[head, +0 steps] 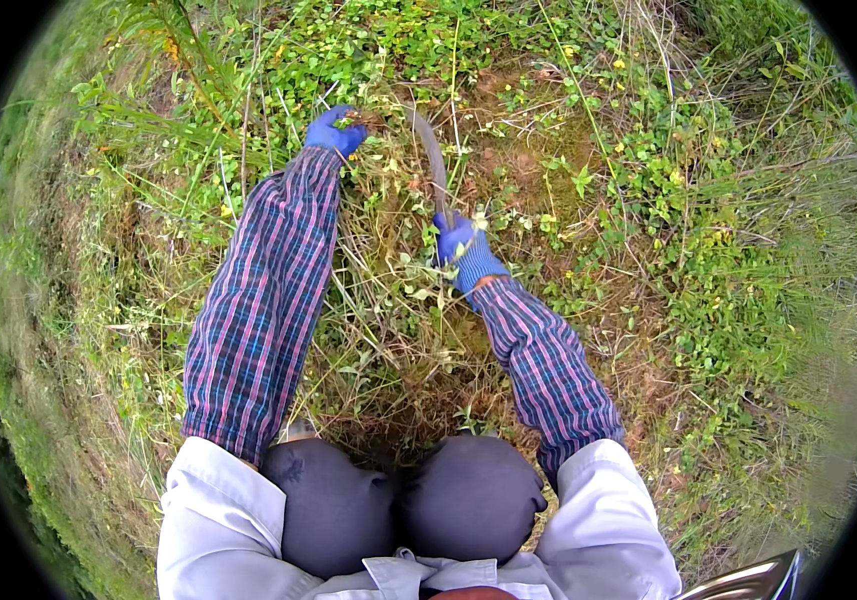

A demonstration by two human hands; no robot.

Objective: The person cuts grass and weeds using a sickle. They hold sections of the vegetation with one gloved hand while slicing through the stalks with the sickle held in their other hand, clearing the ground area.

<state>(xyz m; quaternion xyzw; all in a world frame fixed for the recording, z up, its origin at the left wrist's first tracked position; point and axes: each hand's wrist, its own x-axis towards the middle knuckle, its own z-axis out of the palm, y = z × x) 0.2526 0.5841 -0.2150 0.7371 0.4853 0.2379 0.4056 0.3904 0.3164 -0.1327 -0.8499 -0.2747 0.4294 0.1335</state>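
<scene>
My left hand [335, 132], in a blue glove, is closed on a small clump of weeds [359, 118] with brownish bits at its end. To its right, my right hand [466, 251], in a matching glove with a ribbed cuff, grips a sickle [432, 154]. The sickle's handle is hidden in the fist. Its curved, dull grey blade points away from me, and the tip bends left toward my left hand. Cut or pulled stems and pale leaves [413, 281] lie loosely between my forearms, some against the right glove.
Low green plants with small yellow flowers [713, 232] cover the ground to the right. Taller stalks [195, 75] rise at the upper left. Brownish bare soil [518, 165] shows beyond the blade. My bent knees [466, 495] are close below. A shiny curved object [747, 577] enters at lower right.
</scene>
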